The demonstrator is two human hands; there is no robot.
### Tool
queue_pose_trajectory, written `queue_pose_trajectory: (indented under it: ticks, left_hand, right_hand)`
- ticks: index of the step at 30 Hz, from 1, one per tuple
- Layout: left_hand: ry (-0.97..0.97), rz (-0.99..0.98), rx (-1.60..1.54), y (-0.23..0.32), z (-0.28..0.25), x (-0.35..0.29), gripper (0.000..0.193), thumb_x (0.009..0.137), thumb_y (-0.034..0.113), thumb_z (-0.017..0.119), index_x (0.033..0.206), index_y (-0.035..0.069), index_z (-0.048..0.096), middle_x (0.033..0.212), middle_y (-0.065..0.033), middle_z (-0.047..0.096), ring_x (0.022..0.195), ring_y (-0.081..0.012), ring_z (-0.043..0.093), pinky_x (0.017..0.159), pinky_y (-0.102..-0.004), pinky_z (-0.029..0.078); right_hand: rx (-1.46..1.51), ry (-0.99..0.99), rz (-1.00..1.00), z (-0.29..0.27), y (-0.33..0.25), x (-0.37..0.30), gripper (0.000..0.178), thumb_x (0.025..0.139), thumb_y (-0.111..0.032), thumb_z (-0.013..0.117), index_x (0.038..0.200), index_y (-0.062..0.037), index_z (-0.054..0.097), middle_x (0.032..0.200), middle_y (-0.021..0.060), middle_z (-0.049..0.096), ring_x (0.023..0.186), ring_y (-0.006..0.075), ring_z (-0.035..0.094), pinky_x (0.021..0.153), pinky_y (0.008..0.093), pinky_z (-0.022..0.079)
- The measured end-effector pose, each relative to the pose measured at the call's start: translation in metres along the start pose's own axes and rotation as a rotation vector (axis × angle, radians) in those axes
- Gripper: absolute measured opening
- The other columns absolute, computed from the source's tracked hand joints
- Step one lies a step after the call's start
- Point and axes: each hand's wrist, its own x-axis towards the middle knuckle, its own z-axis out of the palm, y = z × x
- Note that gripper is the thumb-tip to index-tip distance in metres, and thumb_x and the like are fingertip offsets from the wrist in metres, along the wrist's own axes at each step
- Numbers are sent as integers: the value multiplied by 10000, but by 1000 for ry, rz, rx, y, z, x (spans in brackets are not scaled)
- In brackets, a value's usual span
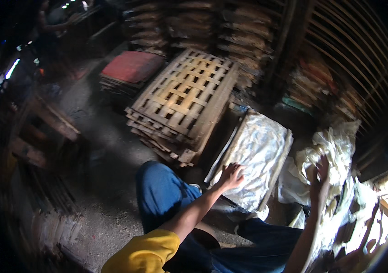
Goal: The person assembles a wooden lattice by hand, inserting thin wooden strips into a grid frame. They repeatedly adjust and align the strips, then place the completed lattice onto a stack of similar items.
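A rectangular tray covered with silvery, crinkled plastic sheet [260,154] lies in front of me, its wooden edges showing along the sides. My left hand [233,176] rests on the near left part of that sheet, fingers spread and slightly bent, holding nothing I can see. To the right is a loose heap of whitish, see-through plastic sheets [335,148]. Against its near side, my right hand [321,172] is raised with its fingers extended, touching or just in front of the plastic; I see nothing gripped in it.
A stack of woven slatted wooden racks [189,91] stands beyond the tray, left of it. Behind it sits a low pile with a red top [132,67]. Stacked bags [244,41] line the back. Slatted wall bars [353,50] rise at right. Wooden frames [43,127] blur at left.
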Motion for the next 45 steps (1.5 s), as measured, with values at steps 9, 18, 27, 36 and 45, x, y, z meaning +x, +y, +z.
queue_pose_trajectory:
  ticks: [9, 18, 27, 36, 45]
  left_hand:
    - [19, 160, 346, -46, -275, 180, 512, 886, 279, 720, 1343, 123, 551, 1319, -151, 525, 1148, -280, 592, 971, -401, 510]
    - [-373, -292, 350, -118, -346, 96, 961, 710, 561, 858, 1508, 188, 475, 1600, -146, 351, 1478, -334, 335, 1232, -467, 273]
    - [-239, -132, 384, -140, -339, 96, 942, 650, 501, 912, 1427, 112, 548, 1483, -156, 464, 1401, -370, 396, 1182, -450, 328]
    - [-208, -53, 537, -138, -341, 96, 947, 679, 688, 800, 1423, 150, 564, 1454, -143, 536, 1405, -381, 411, 1243, -477, 226]
    - [-273, -170, 376, -131, -341, 88, 887, 811, 730, 663, 1472, 160, 503, 1526, -220, 455, 1400, -426, 431, 1151, -553, 366]
  right_hand:
    - [284, -26, -84, -48, 42, -25, 566, 1051, -351, 552, 1524, -72, 414, 1278, 160, 619, 1143, 218, 584, 948, 332, 467]
    - [93, -99, -12, -49, 31, -33, 572, 943, 8, 521, 1504, -30, 416, 1192, 197, 686, 1059, 301, 680, 912, 383, 525]
    - [17, -189, -22, -42, 13, -35, 569, 955, -127, 612, 1487, -15, 444, 1230, 226, 667, 1018, 316, 692, 837, 408, 552]
    - [-42, -195, -75, -31, 31, -33, 575, 968, -136, 623, 1508, -94, 427, 1149, 207, 685, 973, 292, 691, 815, 403, 541]
    - [-67, -222, -99, -26, 18, -30, 582, 960, -190, 632, 1495, -70, 437, 1140, 210, 674, 974, 300, 682, 805, 398, 551]
